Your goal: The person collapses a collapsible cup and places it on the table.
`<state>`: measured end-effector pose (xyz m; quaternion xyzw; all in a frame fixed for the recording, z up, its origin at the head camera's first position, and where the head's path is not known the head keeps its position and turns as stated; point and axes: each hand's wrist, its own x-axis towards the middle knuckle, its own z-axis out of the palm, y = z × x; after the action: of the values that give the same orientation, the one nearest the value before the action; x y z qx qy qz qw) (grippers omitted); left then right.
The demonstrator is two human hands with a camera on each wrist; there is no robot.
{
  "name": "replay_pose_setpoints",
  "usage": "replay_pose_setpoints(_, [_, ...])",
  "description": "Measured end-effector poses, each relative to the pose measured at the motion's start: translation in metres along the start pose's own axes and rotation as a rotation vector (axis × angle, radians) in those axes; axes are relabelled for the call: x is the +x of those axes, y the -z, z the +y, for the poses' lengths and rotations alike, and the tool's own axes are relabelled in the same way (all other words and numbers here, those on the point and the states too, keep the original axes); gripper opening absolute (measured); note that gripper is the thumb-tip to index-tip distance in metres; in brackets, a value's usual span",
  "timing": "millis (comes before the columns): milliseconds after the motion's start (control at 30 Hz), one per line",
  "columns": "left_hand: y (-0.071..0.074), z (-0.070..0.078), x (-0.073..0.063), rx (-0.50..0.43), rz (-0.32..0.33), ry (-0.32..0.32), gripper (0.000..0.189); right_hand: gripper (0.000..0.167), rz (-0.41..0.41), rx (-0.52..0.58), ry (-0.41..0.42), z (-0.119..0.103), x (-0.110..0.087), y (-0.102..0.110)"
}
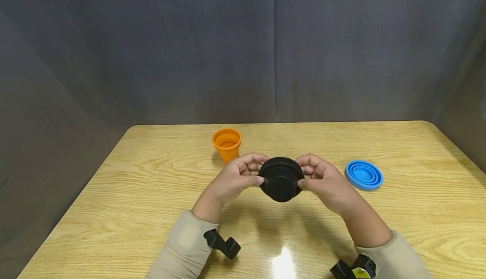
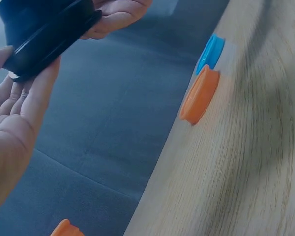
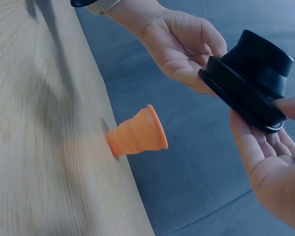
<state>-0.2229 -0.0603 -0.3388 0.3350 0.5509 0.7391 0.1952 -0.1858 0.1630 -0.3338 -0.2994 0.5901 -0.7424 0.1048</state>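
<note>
Above the table, a black collapsible cup (image 1: 281,182) is held between both hands, partly folded, its narrow base turned toward the head camera. My left hand (image 1: 233,180) pinches one side of the wide rim, thumb in front and fingers behind. On the opposite side, my right hand (image 1: 328,186) grips the rim the same way. The right wrist view shows the black cup (image 3: 260,59) with its narrower body standing out from the thick rim. Beyond the left hand stands an extended orange cup (image 1: 227,144). Right of the right hand lies a flattened blue cup (image 1: 364,175).
A flattened orange piece (image 2: 200,96) rests near the flattened blue cup in the left wrist view; the head view hides it. The wooden table (image 1: 125,194) ends at a dark grey curtain (image 1: 212,59). Black wrist cameras (image 1: 224,243) stick out from the sleeves.
</note>
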Motion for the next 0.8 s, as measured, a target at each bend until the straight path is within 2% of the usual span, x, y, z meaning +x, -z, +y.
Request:
replay_pose_setpoints(133, [0.001,0.0,-0.001,-0.031,-0.023,-0.001,0.038,0.03,-0.097,0.062,0.04,0.002,-0.001,0.006])
replay_pose_setpoints(233, [0.0,0.0,-0.001,-0.036,-0.032,0.0,0.037,0.028,-0.128,0.079,0.052,0.003,-0.001,0.006])
replay_pose_setpoints(333, [-0.001,-0.001,-0.001,-0.018,-0.059,-0.006,0.037,0.025,-0.112,0.062,0.039,0.003,-0.001,0.004])
replay_pose_setpoints(500, [-0.004,-0.003,0.001,0.064,-0.084,0.0,0.044,0.022,-0.105,0.019,0.033,0.004,-0.001,0.001])
replay_pose_setpoints(633, [-0.006,-0.004,0.003,0.117,-0.056,0.041,0.047,0.019,-0.091,-0.002,0.029,0.004,-0.001,0.0])
replay_pose_setpoints(800, [-0.01,-0.002,0.003,0.171,-0.019,0.114,0.035,0.014,-0.065,0.002,0.008,0.006,-0.002,-0.003])
